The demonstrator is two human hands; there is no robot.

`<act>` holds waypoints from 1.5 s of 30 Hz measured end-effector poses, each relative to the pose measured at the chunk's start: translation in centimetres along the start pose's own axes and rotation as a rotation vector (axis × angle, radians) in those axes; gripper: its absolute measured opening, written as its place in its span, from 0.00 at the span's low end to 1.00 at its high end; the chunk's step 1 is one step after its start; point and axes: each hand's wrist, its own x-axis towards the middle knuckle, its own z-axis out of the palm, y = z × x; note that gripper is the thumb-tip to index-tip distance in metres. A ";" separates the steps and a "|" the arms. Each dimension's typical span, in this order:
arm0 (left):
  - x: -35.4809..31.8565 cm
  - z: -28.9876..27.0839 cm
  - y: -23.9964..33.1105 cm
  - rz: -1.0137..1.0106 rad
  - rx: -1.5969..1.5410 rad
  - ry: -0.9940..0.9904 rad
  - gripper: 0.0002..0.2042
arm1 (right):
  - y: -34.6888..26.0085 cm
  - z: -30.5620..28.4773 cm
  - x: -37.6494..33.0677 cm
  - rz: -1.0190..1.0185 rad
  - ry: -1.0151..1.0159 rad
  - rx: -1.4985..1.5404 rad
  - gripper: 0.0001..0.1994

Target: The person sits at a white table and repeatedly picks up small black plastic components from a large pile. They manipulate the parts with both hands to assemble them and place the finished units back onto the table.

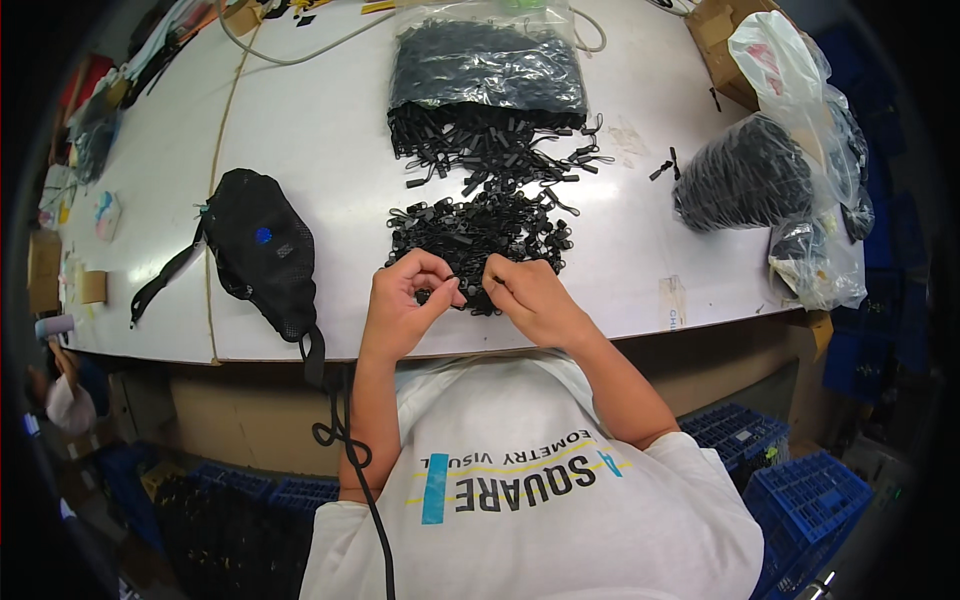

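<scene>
My left hand (408,303) is closed in a pinch over the near pile, a bit of black zipper pull showing at its fingertips. Close beside it, my right hand (538,298) has its fingers curled together; what they hold is hidden. Beneath both hands lies a pile of black zipper pulls (480,225), small cord loops with plastic ends. Farther back, more black zipper pulls (500,145) spill from the mouth of a large clear plastic bag (487,65) that is full of them.
A black mesh pouch (262,250) with a strap lies left of the hands. At the right stand a clear bag of black parts (745,175) and a cardboard box (725,45). The white table's near edge (270,358) runs before my body; blue crates (805,505) sit below right.
</scene>
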 end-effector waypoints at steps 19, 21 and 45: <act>-0.2 1.8 -0.7 -0.005 0.203 0.265 0.06 | -0.7 1.1 0.4 -0.292 0.343 -0.422 0.07; -0.2 2.1 -0.7 0.014 0.226 0.276 0.06 | -1.0 1.1 0.4 -0.288 0.367 -0.491 0.08; -1.5 3.8 -0.8 0.093 0.451 0.211 0.07 | -1.1 0.9 -0.7 -0.263 -0.008 -0.658 0.02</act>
